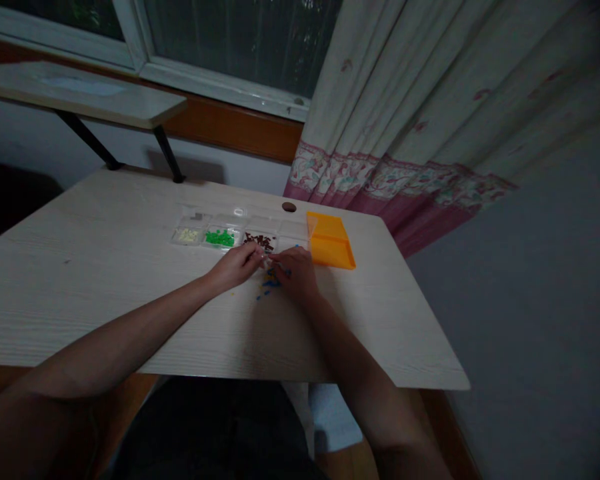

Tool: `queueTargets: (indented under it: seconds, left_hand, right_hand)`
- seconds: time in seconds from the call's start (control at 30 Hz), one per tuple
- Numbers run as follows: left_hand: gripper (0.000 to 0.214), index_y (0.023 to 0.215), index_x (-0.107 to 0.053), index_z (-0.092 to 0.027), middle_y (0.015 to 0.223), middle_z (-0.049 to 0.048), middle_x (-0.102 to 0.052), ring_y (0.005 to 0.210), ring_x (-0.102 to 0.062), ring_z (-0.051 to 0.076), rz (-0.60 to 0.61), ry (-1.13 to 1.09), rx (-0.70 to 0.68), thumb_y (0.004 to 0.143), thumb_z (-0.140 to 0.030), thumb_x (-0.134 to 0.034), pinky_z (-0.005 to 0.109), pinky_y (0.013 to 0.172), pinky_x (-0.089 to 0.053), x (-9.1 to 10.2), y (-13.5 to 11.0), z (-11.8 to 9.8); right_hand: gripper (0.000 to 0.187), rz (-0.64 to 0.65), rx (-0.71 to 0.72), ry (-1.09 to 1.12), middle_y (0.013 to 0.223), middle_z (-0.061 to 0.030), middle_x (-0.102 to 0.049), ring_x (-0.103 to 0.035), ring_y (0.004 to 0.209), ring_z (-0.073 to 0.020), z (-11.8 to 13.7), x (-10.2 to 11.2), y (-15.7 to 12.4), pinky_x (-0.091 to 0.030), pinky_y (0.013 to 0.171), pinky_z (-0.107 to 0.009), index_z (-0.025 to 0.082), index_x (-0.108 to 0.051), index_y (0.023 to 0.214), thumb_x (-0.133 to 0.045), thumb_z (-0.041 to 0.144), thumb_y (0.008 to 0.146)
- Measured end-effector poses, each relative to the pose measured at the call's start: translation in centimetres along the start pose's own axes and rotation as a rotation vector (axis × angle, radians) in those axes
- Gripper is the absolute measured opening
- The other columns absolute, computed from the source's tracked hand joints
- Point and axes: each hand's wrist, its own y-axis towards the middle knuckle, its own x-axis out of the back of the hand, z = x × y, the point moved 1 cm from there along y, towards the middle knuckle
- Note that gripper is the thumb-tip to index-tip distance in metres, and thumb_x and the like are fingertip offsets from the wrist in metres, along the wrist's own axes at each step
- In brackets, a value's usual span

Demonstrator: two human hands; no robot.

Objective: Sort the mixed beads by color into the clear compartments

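Both my hands meet over the middle of the table. My left hand (pixel 237 265) is closed in a pinch on a small clear, crinkled plastic bag (pixel 265 261). Gripping the other side of this bag is my right hand (pixel 297 272), its fingers bent and partly hidden. Below them, small blue and yellow pieces (pixel 270 283) lie loose on the table, partly covered by my right hand. Just behind stand clear lidded boxes: one with cream pieces (pixel 186 235), one with green pieces (pixel 220 238), one with dark brown pieces (pixel 260 241). Another clear box (pixel 293 230) sits behind my right hand.
An orange open case (pixel 331 241) lies right of the boxes. The pale wooden table (pixel 130 280) has a round cable hole (pixel 289 207) at the back. A raised shelf (pixel 90 93) stands at the back left. A curtain (pixel 395 133) hangs behind the right side.
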Motion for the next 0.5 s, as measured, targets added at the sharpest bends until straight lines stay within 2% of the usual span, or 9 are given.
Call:
queueTargets:
  seconds: [0.1, 0.2, 0.33, 0.5]
  left_hand:
    - [0.025, 0.091, -0.051, -0.019, 0.073, -0.0001, -0.064, 0.062, -0.058, 0.012, -0.001, -0.29, 0.082, 0.092, -0.044, -0.048, 0.023, 0.058, -0.042, -0.8, 0.2, 0.7]
    - [0.026, 0.097, -0.048, -0.019, 0.07, -0.0012, -0.064, 0.059, -0.058, 0.012, -0.012, -0.45, 0.099, 0.09, -0.044, -0.053, 0.022, 0.056, -0.042, -1.6, 0.3, 1.5]
    - [0.028, 0.107, -0.047, -0.02, 0.067, -0.0027, -0.063, 0.057, -0.058, 0.012, -0.014, -0.53, 0.092, 0.091, -0.043, -0.052, 0.022, 0.055, -0.041, -2.1, 0.3, 1.8]
    - [0.027, 0.107, -0.048, -0.019, 0.068, -0.003, -0.06, 0.06, -0.058, 0.011, -0.014, -0.472, 0.048, 0.092, -0.041, -0.053, 0.021, 0.056, -0.04, -1.8, 0.3, 1.2]
  right_hand:
    - [0.026, 0.017, 0.018, 0.013, 0.095, -0.0056, -0.071, -0.059, 0.095, -0.0197, 0.5, -0.2, 0.1, -0.039, 0.091, -0.035, 0.022, -0.071, 0.11, -0.054, 0.035, 0.094]
    - [0.026, 0.009, 0.021, 0.028, 0.093, -0.0059, -0.072, -0.06, 0.093, -0.0193, 0.8, 0.0, 0.3, -0.04, 0.091, -0.034, 0.021, -0.073, 0.105, -0.053, 0.034, 0.095]
    - [0.023, -0.002, 0.006, 0.044, 0.089, -0.0047, -0.072, -0.06, 0.089, -0.0183, 1.0, 0.1, 0.4, -0.041, 0.089, -0.033, 0.021, -0.075, 0.097, -0.056, 0.035, 0.093]
    - [0.023, -0.011, 0.036, 0.04, 0.088, -0.0042, -0.072, -0.06, 0.088, -0.0177, 0.8, 0.2, 0.3, -0.04, 0.087, -0.032, 0.022, -0.075, 0.096, -0.057, 0.035, 0.093]
